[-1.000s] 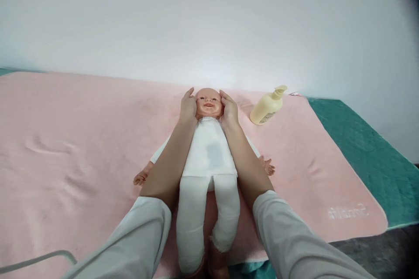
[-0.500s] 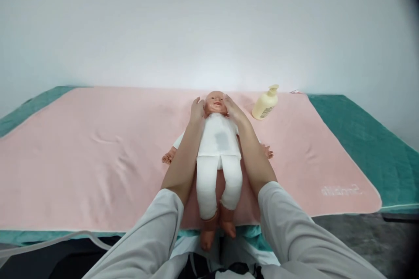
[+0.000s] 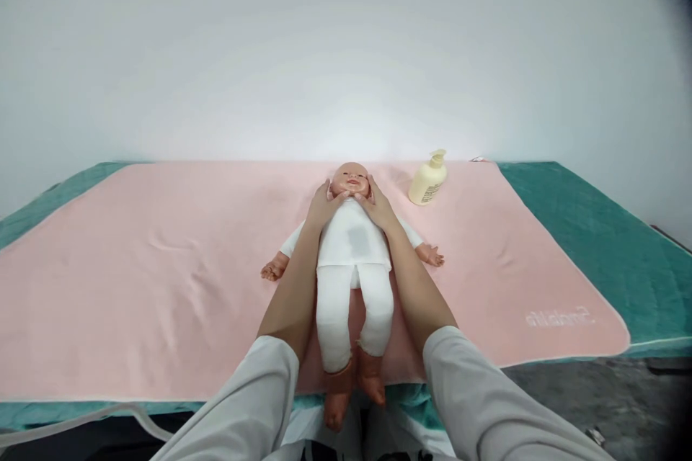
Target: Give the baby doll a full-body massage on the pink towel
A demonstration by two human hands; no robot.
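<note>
A baby doll point(image 3: 354, 238) in white clothes lies on its back on a pink mat point(image 3: 216, 259), head toward the wall, feet toward me. My left hand point(image 3: 324, 204) rests at the left side of the doll's head and neck, thumb apart from the fingers and reaching under the chin. On the other side my right hand point(image 3: 378, 203) does the same, its thumb near the chin and its fingers along the cheek. Neither hand grips anything. The doll's arms spread outward beyond my forearms.
A pale yellow pump bottle point(image 3: 428, 180) stands on the mat, right of the doll's head. Green padding point(image 3: 600, 230) shows past the mat's edges, with a pale wall point(image 3: 346, 50) behind. A whitish tube point(image 3: 108, 410) curves at the lower left.
Both hands have moved down from the sides of the doll's face to its jaw and neck, thumbs now under the chin. The view has shifted slightly.
</note>
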